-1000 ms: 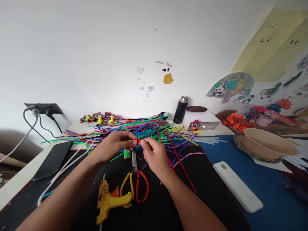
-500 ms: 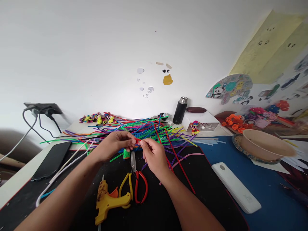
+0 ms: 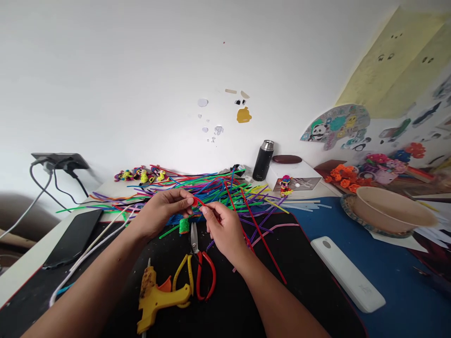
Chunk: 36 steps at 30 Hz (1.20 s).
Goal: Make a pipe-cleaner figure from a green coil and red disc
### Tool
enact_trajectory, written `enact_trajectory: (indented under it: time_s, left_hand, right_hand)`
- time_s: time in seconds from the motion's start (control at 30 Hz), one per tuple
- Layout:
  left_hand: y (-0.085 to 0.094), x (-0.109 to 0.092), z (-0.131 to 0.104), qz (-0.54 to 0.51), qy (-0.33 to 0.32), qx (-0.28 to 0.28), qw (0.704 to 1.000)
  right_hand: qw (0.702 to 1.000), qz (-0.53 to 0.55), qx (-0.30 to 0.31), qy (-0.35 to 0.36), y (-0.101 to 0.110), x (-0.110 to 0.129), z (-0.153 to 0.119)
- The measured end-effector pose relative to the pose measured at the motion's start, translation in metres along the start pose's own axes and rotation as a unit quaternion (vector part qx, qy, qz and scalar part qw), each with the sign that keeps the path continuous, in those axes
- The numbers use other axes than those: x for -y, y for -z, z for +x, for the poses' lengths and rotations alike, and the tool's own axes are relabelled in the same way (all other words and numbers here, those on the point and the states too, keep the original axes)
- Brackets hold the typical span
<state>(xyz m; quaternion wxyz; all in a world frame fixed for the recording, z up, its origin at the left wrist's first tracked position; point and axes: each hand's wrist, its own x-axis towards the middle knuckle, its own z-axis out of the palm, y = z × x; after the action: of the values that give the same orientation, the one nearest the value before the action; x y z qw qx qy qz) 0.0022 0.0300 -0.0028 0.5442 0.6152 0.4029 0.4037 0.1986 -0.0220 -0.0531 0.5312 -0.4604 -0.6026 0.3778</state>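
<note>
Between my two hands runs a red pipe cleaner (image 3: 198, 202), its left end curled into a small coil. My left hand (image 3: 171, 206) pinches the coiled part between thumb and fingers. Fingers closed, my right hand (image 3: 223, 226) grips the strand just to the right. Below them a small green roll (image 3: 183, 226) with an orange edge stands on the black mat (image 3: 292, 281). Scissors with one red handle (image 3: 206, 277) lie beside it, pointing away from me. A yellow-handled tool (image 3: 183, 274) and a yellow glue gun (image 3: 155, 298) lie nearer, to the left.
A heap of coloured pipe cleaners (image 3: 211, 188) spreads behind my hands. Small figures (image 3: 141, 174), a black flask (image 3: 263, 162) and a white box (image 3: 303, 173) stand along the wall. A phone (image 3: 72, 238) lies left; a white power bank (image 3: 347, 274) and a bowl (image 3: 391, 213) are right.
My hands have moved slightly apart, the left one shifting left and up. More of the red pipe cleaner and its coil now shows between them.
</note>
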Motion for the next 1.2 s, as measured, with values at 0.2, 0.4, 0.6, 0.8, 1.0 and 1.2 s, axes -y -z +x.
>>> enact_trajectory:
  time_s: [0.2,0.4,0.6,0.8,1.0,1.2]
  left_hand:
    - [0.002,0.001,0.003,0.024,-0.006,-0.002,1.0]
    - [0.004,0.003,0.003,0.007,0.022,0.02,1.0]
    - [0.009,-0.003,0.001,0.057,0.058,0.057,0.995]
    - [0.008,-0.011,-0.001,0.128,0.109,0.141,0.976]
    - [0.004,-0.011,-0.001,0.155,0.124,0.156,0.968]
    - [0.022,-0.017,-0.004,0.228,0.128,0.201,0.944]
  right_hand:
    - [1.0,-0.004,0.01,0.001,0.002,0.007,-0.001]
    - [0.998,0.056,0.028,-0.009,0.002,0.012,-0.001]
    - [0.998,-0.037,-0.022,0.04,0.011,0.014,0.003]
    - [0.967,-0.225,-0.025,0.116,0.017,0.018,0.002]
    - [0.947,-0.296,-0.003,0.121,0.019,0.021,0.002]
    - [0.941,-0.315,0.007,0.122,0.019,0.02,0.002]
